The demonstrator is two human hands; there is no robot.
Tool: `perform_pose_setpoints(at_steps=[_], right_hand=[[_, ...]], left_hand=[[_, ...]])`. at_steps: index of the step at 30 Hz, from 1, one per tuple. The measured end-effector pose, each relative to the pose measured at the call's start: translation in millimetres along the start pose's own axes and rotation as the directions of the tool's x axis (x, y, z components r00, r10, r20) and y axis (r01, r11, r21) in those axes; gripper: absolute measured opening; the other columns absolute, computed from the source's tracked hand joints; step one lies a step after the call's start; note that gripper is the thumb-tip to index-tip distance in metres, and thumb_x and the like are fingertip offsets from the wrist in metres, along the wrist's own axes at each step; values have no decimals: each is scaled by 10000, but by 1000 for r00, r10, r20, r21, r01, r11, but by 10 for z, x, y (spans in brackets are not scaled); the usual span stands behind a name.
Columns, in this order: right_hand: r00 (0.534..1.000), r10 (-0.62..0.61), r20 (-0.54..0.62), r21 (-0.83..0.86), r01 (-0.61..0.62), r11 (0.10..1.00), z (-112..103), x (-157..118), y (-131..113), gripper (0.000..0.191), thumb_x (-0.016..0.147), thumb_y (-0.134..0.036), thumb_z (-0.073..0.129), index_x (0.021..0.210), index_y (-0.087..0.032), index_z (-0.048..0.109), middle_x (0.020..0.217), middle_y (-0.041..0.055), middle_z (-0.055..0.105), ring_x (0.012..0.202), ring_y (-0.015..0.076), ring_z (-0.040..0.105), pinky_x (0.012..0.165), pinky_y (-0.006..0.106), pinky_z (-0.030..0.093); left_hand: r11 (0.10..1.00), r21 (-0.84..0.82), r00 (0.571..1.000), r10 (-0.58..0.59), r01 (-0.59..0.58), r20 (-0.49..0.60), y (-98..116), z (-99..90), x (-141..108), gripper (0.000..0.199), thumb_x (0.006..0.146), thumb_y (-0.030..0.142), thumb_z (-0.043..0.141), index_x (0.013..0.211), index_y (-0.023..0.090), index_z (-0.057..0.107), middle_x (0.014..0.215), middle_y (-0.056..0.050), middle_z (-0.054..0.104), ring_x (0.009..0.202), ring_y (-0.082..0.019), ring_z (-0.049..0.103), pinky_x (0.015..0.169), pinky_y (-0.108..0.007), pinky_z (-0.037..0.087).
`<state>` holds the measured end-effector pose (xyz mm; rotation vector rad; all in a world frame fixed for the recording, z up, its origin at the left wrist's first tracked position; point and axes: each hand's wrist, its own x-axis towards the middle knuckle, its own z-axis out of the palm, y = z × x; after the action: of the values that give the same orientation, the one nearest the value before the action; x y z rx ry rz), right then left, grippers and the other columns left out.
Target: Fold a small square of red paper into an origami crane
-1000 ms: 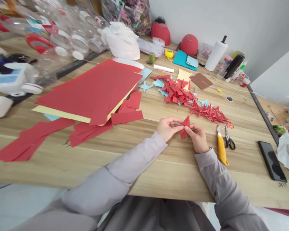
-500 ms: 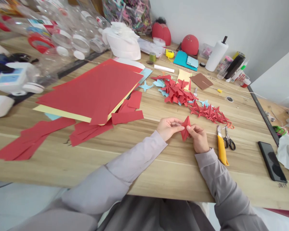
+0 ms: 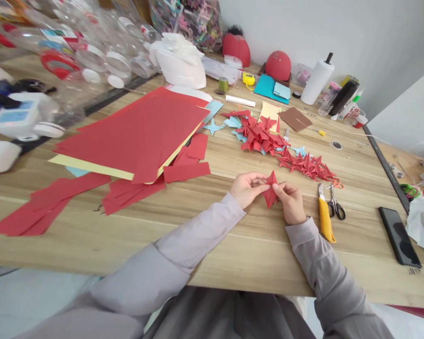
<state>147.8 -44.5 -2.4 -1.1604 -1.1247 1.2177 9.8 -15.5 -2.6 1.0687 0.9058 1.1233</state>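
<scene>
While you sit at the light wooden desk (image 3: 254, 254), your left hand (image 3: 246, 189) and your right hand (image 3: 291, 203) hold a small folded red paper piece (image 3: 270, 192) between them, over the desk. The fingers (image 3: 259, 178) of both hands are closed on this paper and pinch it from each side. Just beside your right hand lie a yellow utility knife (image 3: 325, 219) and metal scissors with dark handles (image 3: 335, 203). Beyond your hands, a long heap of folded red and pale blue paper shapes (image 3: 259, 136) lies on the desk.
</scene>
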Motion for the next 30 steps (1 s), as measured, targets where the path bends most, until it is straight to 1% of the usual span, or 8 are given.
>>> perform_pose_setpoints(at_steps=[6,9,12,15,17,21,26,30], right_hand=[[999,35,19,123,-37,992,-36,6,26,265,708,-349,669,546,-174,554,482,-44,523,417,67,414,431,209,331],[999,32,5,125,-32,992,-45,4,27,235,696,-337,681,561,-177,574,494,-42,528,430,72,426,437,213,339],[999,11,31,77,-14,997,-31,-8,15,200,665,-319,706,576,-182,590,520,-34,555,451,82,450,452,223,356],[998,-29,60,6,28,1000,-7,-17,11,187,629,-295,732,571,-183,594,548,-28,571,494,91,476,494,232,384],[996,-62,57,-16,63,998,5,-19,17,178,630,-285,731,574,-181,598,559,-26,577,514,91,486,523,235,401],[994,-108,29,-33,109,994,16,-24,21,156,641,-279,723,594,-175,617,574,-17,592,518,90,496,522,234,409],[998,-51,31,-63,53,997,19,-30,-8,162,665,-314,703,627,-174,630,525,-26,581,457,79,473,464,221,392],[997,-29,70,-84,35,996,24,-19,-3,171,647,-323,717,653,-172,638,579,-9,622,498,90,515,497,229,424]], left_hand=[[996,-56,997,-68,71,48,14,-20,3,392,511,244,770,866,120,661,603,-2,659,569,-120,600,658,-280,502],[993,-79,995,-79,84,61,30,0,-8,413,526,280,768,890,124,653,635,-12,669,588,-127,604,645,-282,500],[997,-65,999,-36,38,39,43,23,-23,342,534,317,763,800,129,659,702,-27,678,641,-127,602,654,-269,488],[999,51,1000,-3,2,18,46,29,-33,294,502,319,779,694,130,661,622,-8,642,582,-114,555,587,-249,457],[996,89,1000,10,-12,23,45,24,-37,281,502,318,780,674,129,663,604,-3,631,573,-113,538,574,-247,440],[995,86,998,55,-57,28,38,9,-32,233,586,345,726,630,124,666,598,-3,617,584,-109,516,595,-249,415],[991,85,994,103,-105,27,34,-23,-18,271,628,346,691,488,133,599,498,39,498,538,-81,429,562,-232,350],[996,47,996,76,-78,41,32,-39,-10,284,644,367,676,494,136,605,510,29,509,556,-91,452,571,-233,358]])
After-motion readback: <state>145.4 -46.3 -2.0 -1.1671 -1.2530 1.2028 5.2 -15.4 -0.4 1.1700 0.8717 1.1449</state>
